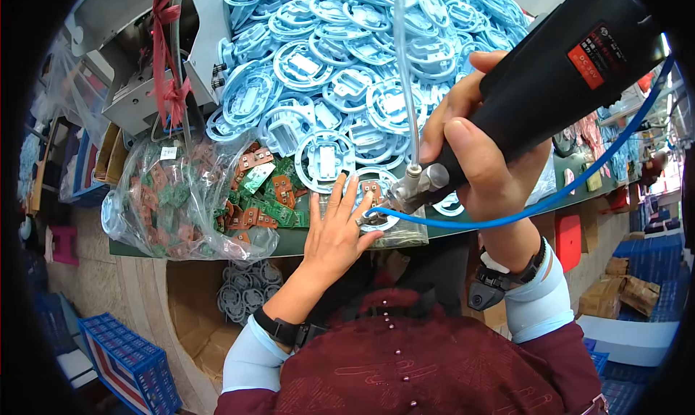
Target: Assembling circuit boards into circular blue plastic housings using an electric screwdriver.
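Note:
My right hand (492, 154) is wrapped round a thick black power screwdriver (557, 67), held at a slant with its metal head low over the table edge. A clear tube (407, 89) and a blue hose (550, 198) join that head. Beneath it lies a light-blue round plastic part (389, 177) with a small brown circuit board (371, 189) in it. My left hand (334, 230) lies flat with fingers spread, its fingertips at the part's left side. The screwdriver's head and hose hide the bit's tip, so contact with a screw cannot be made out.
A large heap of light-blue plastic parts (304, 64) covers the table's far side. Loose green and brown circuit boards (275, 194) lie left, beside a clear bag of boards (174, 198). A metal machine (156, 89) stands far left. Below are a cardboard box (199, 328) and blue crate (130, 361).

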Demonstrator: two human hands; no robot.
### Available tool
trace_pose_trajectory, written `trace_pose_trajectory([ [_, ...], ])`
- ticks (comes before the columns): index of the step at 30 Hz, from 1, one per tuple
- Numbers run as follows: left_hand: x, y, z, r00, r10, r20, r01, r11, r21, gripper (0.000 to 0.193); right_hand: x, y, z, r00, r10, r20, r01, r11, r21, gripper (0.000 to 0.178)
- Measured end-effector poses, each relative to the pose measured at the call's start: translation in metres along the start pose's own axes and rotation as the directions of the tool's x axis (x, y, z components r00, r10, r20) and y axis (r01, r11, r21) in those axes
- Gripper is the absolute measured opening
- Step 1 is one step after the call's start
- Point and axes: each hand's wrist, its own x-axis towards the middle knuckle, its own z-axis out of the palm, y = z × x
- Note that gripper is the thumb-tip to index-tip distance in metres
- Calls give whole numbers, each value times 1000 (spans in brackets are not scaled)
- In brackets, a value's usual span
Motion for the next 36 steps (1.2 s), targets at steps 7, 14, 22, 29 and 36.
trace_pose_trajectory([
  [7,4,5,3,1000,-4,-26,3,1000,-18,66,2,4,2,997,26,-74,-26,1000,6,48],
  [14,2,1,1,1000,-10,-19,10,1000,-16,66,1,6,6,993,50,-111,-49,999,12,47],
  [22,4,3,-4,1000,-14,2,14,1000,-22,66,-9,6,6,984,48,-169,-31,995,99,43],
  [29,-3,1,-1,999,-26,-31,26,1000,-9,64,1,-15,1,998,4,-68,-3,1000,13,52],
  [36,1,1,0,1000,-15,-8,15,998,-59,65,1,-13,0,993,21,-115,-26,999,-41,48],
])
